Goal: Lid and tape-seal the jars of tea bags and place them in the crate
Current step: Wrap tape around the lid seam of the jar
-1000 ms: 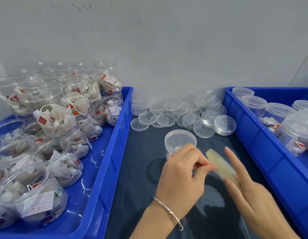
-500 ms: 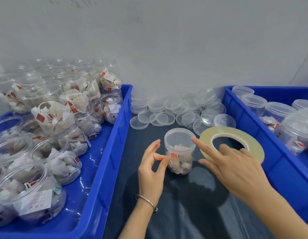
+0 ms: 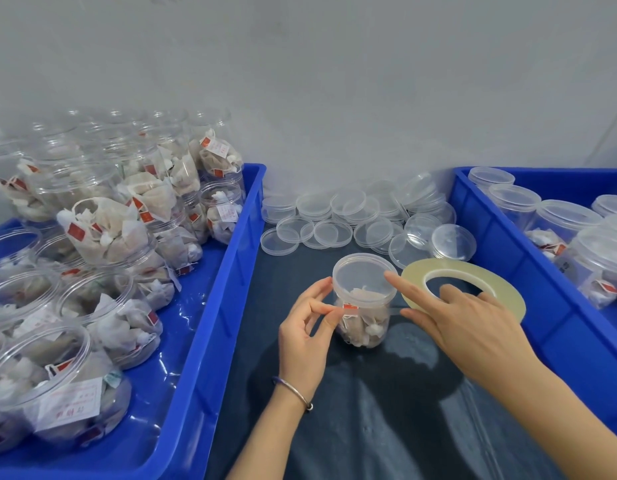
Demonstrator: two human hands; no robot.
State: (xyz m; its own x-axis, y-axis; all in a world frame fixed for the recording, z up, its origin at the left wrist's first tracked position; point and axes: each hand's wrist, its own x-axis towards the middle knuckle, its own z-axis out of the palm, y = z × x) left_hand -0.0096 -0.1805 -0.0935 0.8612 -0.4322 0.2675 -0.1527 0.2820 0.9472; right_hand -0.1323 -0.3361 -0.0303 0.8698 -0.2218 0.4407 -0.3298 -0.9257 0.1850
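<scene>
Standing on a dark cloth (image 3: 352, 410) between two blue crates (image 3: 227, 271) below a grey wall (image 3: 334, 81), the lidded jar (image 3: 364, 299) is flanked by both hands. A tape end is pinched by the left hand (image 3: 309, 327) against the jar's side, while the tape roll (image 3: 463, 287) is held by the right hand (image 3: 466, 327), forefinger touching the lid.

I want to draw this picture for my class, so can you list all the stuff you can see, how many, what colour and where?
lidded jar: one, clear, tea bags inside, standing on the dark mat in the middle
tape roll: one, pale yellow, right of the lidded jar
tape strip: one, clear, stretched across the jar's front
loose lids: many, clear, piled by the wall
left crate: one, blue, full of open jars
open jars: many, clear, tea bags inside
right crate: one, blue, holding sealed jars
sealed jars: several, clear, lids on
mat: one, dark blue, between the crates
bracelet: one, silver, left wrist
left hand: pinches the tape end
right hand: holds the roll
</scene>
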